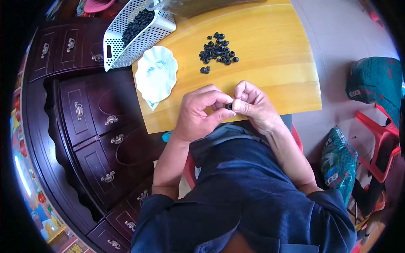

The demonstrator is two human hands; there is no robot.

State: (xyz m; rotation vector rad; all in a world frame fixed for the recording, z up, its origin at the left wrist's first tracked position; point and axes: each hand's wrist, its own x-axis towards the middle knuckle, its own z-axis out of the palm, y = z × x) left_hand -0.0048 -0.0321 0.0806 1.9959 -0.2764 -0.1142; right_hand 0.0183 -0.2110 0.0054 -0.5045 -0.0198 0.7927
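White dish (154, 87) and basket (144, 47) stand left of black parts (217, 52).

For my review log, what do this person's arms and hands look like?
The left hand and right hand are bare, with no gloves, rings or watch visible. The forearms are uncovered up to short dark blue sleeves, ending near the elbows.

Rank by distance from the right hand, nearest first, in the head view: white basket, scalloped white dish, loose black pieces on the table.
From the right hand:
1. Loose black pieces: ahead, slightly left.
2. Scalloped white dish: to the left.
3. White basket: upper left, beyond the dish.
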